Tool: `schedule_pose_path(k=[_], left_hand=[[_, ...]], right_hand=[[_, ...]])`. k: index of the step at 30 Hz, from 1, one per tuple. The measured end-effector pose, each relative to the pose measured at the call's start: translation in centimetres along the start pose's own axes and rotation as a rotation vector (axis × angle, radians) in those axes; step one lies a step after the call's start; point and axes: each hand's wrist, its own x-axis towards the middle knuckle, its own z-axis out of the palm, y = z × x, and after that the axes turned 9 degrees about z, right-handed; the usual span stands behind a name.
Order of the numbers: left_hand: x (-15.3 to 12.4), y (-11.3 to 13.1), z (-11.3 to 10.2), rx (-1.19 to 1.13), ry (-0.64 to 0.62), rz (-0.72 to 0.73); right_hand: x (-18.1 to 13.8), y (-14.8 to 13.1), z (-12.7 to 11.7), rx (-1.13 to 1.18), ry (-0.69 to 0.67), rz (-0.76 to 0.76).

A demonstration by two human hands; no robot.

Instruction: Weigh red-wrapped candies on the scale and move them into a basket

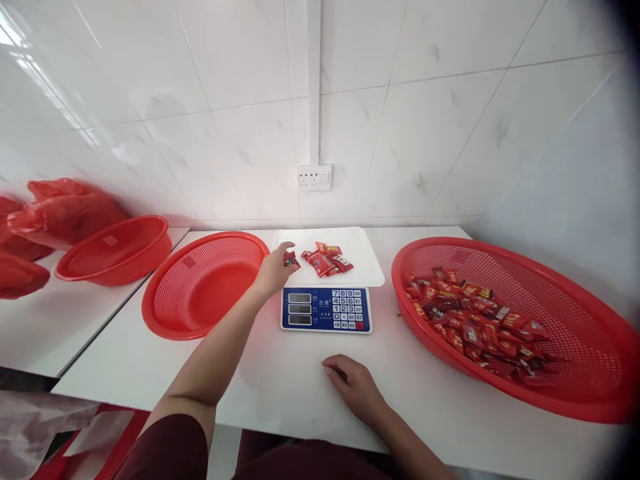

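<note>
My left hand reaches over the left edge of the white scale pan and pinches a small red packet. A few more red packets lie in a little heap on the pan. The scale's blue keypad panel faces me. My right hand rests on the white table in front of the scale, fingers curled loosely, nothing visible in it. To the right, a large red mesh basket holds several red packets.
An empty red mesh basket sits left of the scale. Further left, on a second table, stand a red basin and red plastic bags. A wall socket is on the tiled wall behind.
</note>
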Motion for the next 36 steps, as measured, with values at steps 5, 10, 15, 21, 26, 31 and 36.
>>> schedule_pose_path(k=[5,10,15,21,26,31,36], left_hand=[[-1.5,-2.0,-4.5,0.101,0.161,-0.055],[-2.8,-4.1,-7.2,0.403,0.014,-0.118],[-1.9,-1.5,-4.3,0.452,-0.107,0.105],[1.8,2.5,2.2,0.526,-0.285,0.461],[4.0,2.5,3.8,0.592,-0.371,0.512],[3.5,2.3,2.3,0.571,-0.351,0.457],[0.9,1.5,-1.9,0.540,-0.162,0.265]], right_hand=[[-0.1,-0.2,0.0,-0.004,-0.008,0.007],[-0.1,-0.3,-0.1,0.005,-0.014,0.015],[0.1,-0.3,0.0,-0.008,-0.010,0.010],[-0.1,-0.1,0.2,-0.008,0.029,0.009],[-0.2,0.2,0.2,-0.005,0.045,0.008],[-0.2,0.1,0.2,-0.002,0.024,0.017],[-0.2,-0.1,0.1,0.001,0.013,0.002]])
